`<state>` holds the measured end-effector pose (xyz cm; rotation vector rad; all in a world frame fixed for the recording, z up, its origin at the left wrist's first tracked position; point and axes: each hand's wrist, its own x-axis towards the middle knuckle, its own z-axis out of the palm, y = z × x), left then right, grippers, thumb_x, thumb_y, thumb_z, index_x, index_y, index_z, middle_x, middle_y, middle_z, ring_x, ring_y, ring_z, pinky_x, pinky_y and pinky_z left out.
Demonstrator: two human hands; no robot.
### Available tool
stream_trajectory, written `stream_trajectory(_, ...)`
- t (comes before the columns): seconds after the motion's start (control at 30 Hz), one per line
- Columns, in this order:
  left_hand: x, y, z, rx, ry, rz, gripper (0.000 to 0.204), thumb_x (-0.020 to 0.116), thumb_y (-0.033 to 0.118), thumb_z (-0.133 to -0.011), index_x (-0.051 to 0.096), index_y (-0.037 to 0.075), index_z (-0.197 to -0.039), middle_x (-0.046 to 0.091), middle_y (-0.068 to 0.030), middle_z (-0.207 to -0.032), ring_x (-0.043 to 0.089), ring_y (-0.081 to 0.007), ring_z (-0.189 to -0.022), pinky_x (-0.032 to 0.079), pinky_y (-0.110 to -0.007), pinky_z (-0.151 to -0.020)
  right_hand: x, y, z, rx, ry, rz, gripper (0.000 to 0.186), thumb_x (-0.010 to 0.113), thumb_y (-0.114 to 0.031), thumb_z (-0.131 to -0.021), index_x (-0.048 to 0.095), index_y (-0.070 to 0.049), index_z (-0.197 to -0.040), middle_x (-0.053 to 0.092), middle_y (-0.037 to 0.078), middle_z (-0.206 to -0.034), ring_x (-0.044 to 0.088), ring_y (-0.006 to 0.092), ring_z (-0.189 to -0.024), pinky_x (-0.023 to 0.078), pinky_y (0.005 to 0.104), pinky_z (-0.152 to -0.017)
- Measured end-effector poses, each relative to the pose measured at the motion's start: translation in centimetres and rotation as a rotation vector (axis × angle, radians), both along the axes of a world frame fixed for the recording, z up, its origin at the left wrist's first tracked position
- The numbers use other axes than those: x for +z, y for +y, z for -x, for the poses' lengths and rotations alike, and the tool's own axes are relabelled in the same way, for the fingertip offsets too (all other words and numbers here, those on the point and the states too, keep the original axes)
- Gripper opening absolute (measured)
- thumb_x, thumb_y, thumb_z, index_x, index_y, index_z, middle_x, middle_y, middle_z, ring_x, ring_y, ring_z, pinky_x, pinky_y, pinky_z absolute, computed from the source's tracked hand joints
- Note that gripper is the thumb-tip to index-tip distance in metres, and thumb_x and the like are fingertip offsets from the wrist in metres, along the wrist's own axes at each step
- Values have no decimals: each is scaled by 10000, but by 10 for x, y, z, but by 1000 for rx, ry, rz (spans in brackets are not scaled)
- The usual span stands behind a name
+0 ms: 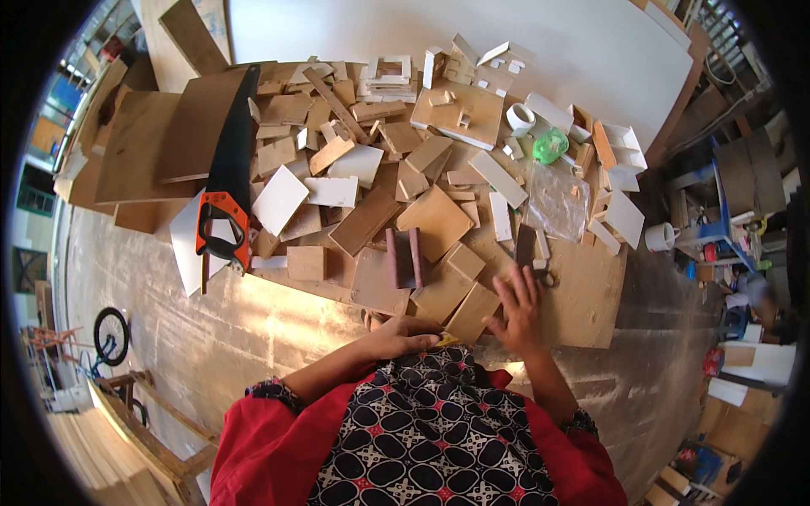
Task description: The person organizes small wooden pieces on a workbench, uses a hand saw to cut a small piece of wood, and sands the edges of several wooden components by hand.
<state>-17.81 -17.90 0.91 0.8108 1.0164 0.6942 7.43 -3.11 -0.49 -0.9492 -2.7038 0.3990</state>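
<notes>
- Wood offcuts point(364, 221) covered most of the table point(591, 295) in front of me.
- My right hand point(520, 316) was open, fingers spread, gripping nothing, beside a tan block point(472, 310); contact unclear.
- My left hand point(403, 336) was partly curled by a yellow item point(447, 339) at the near edge; couldn't tell if I held it.
- Saw point(233, 160) lay left, clear plastic point(557, 202) right; any lettering on either too small to read.

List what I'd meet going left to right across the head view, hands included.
Bicycle wheel, orange-and-black-handled saw, wooden block, left hand, right hand, open box with white inside, white bucket-like container.
</notes>
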Motion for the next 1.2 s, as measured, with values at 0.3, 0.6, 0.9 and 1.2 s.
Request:
stream_trajectory(0.3, -3, 21, -6, -269, 29, -285, 797, 582, 410, -919, 209, -37, -1464, 425, -257, -1402, 414, -295, -1312, 327, -367, -1073, 12, -11, 42, -311, 90, -54, 740, 641, -464, -817, 403, -98, -1414, 298, 216, -1482, 285, 447, -1343, 221, 580, -1071)
stream_trajectory(0.6, 12, -38, 74, -294, 253, -325, 561, 607, 361, -906, 503, -5, -1319, 587, -205, -1243, 566, -275, -1146, 417, -363, -992, 15, -50, 70, -85, -84, 7, 978, 722, -656, -606, 425, -189, -1413, 239, 193, -1519, 235, 434, -1375, 210, 626, -1060)
stream_trajectory(0.9, 19, -102, 127, 148, 69, -105, 549, 628, 236, -918, 439, -24, -1363, 552, -174, -1305, 595, -214, -1095, 448, -322, -963, 13, -29, 60, -148, 42, -3, 765, 754, -343, -654, 502, -169, -1355, 309, 207, -1481, 269, 456, -1349, 262, 541, -1085)
stream_trajectory(1.2, 25, -106, 134, 291, 211, -86, 510, 615, 199, -914, 464, -21, -1349, 552, -152, -1314, 543, -200, -1164, 418, -330, -993, 18, -7, 44, -397, 4, -105, 523, 671, -178, -724, 593, -100, -1235, 512, 208, -1300, 433, 379, -1247, 342, 496, -1030)
